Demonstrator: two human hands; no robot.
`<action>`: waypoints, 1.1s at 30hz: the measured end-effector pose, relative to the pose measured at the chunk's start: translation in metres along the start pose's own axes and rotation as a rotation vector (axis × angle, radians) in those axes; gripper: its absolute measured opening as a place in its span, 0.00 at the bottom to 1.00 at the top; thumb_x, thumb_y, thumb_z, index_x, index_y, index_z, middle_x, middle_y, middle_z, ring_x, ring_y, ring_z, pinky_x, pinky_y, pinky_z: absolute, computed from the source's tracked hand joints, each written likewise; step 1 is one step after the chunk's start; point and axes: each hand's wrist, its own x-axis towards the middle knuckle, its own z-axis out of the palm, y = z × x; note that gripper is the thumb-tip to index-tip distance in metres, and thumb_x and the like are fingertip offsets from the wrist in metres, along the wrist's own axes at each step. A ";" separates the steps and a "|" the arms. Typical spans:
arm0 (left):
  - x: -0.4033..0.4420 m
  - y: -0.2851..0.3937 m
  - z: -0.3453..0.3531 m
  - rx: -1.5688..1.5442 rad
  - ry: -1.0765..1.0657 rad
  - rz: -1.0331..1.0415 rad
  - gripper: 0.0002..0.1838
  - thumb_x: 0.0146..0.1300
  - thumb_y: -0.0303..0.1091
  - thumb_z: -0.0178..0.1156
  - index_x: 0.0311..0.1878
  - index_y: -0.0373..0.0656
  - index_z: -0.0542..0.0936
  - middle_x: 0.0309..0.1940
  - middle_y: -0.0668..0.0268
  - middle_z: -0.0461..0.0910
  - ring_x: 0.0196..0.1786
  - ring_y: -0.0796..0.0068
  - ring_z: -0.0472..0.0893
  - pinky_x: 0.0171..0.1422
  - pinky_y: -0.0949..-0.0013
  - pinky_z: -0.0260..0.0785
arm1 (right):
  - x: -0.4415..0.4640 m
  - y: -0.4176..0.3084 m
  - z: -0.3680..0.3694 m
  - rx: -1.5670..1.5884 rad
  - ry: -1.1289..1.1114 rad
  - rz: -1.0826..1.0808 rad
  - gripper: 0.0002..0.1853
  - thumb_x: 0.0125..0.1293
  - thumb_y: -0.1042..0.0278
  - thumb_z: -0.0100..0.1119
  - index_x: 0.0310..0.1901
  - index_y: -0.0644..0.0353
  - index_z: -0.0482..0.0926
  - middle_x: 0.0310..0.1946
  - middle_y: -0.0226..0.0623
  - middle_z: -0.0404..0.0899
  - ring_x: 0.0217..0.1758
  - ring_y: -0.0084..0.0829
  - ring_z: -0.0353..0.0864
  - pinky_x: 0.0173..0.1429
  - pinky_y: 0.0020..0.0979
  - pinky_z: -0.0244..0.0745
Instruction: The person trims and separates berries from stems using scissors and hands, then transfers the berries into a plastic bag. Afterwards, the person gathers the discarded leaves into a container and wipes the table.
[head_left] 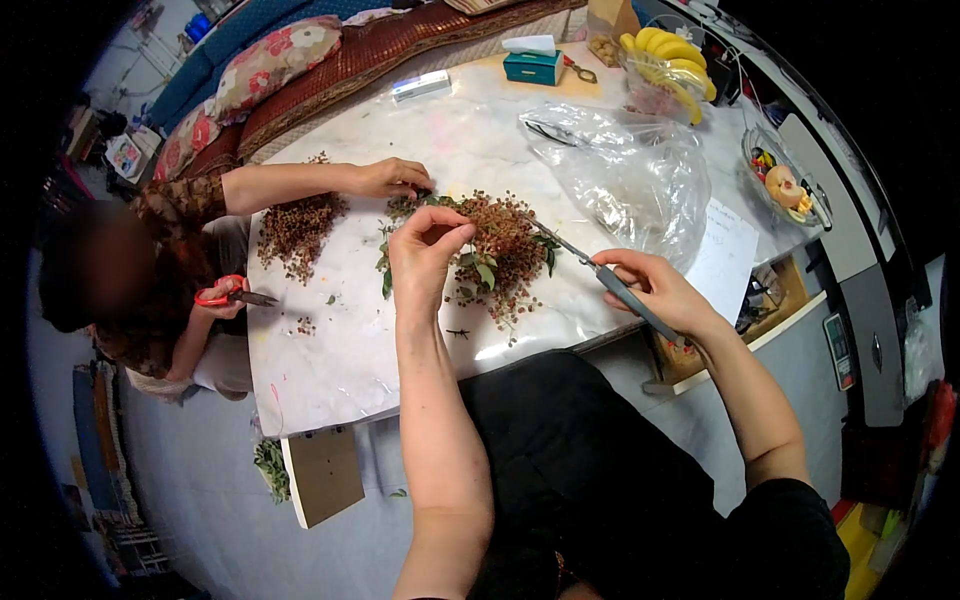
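Note:
My left hand (432, 250) is closed in a pinch, thumb and forefinger together, over a heap of small brown berry clusters (505, 240) with green leaves. What lies between those fingertips is too small to make out. My right hand (655, 290) grips grey-handled pruning snips (628, 290), whose narrow blades point left to the heap's right edge. Across the corner, a co-worker's hand (392, 178) reaches to leafy sprigs at the heap's far left. That person's other hand (207, 305) holds red-handled shears (222, 292).
A second berry pile (300, 232) lies on the marble-patterned table (330, 365) at left. To the right are a clear plastic bag (640, 180), a paper sheet (725, 250) and an open drawer (785, 305). Bananas (672, 55) and a green tissue box (533, 67) stand at the back.

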 end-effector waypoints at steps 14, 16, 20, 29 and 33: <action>0.002 -0.001 0.008 0.275 -0.106 0.307 0.08 0.48 0.12 0.62 0.32 0.33 0.80 0.34 0.66 0.80 0.38 0.77 0.79 0.46 0.75 0.72 | -0.001 -0.048 -0.015 -0.888 0.162 -0.378 0.22 0.50 0.64 0.60 0.49 0.55 0.78 0.31 0.43 0.81 0.33 0.43 0.80 0.38 0.39 0.72; 0.001 0.001 0.010 0.282 -0.099 0.319 0.09 0.46 0.12 0.61 0.31 0.33 0.80 0.34 0.65 0.80 0.38 0.77 0.79 0.46 0.75 0.72 | 0.005 -0.053 -0.016 -1.003 0.143 -0.368 0.19 0.50 0.62 0.59 0.46 0.54 0.79 0.26 0.44 0.80 0.32 0.47 0.80 0.36 0.45 0.72; 0.000 0.006 0.016 0.330 -0.073 0.369 0.10 0.44 0.10 0.62 0.30 0.34 0.80 0.32 0.64 0.81 0.38 0.76 0.80 0.46 0.75 0.73 | 0.012 -0.065 -0.015 -1.054 0.112 -0.364 0.18 0.49 0.62 0.59 0.44 0.55 0.80 0.26 0.45 0.80 0.33 0.48 0.80 0.35 0.46 0.71; 0.001 0.003 0.021 0.443 -0.056 0.439 0.10 0.44 0.11 0.63 0.30 0.34 0.81 0.31 0.64 0.82 0.36 0.75 0.82 0.43 0.74 0.74 | 0.027 -0.063 -0.012 -1.218 0.046 -0.417 0.15 0.50 0.62 0.61 0.41 0.56 0.79 0.23 0.44 0.80 0.29 0.46 0.81 0.33 0.46 0.73; 0.002 0.001 0.019 0.438 -0.044 0.409 0.10 0.44 0.11 0.63 0.31 0.35 0.81 0.31 0.64 0.82 0.36 0.75 0.82 0.43 0.74 0.74 | 0.029 -0.060 -0.008 -1.299 0.111 -0.506 0.13 0.50 0.64 0.60 0.39 0.57 0.78 0.21 0.41 0.78 0.27 0.45 0.81 0.30 0.45 0.74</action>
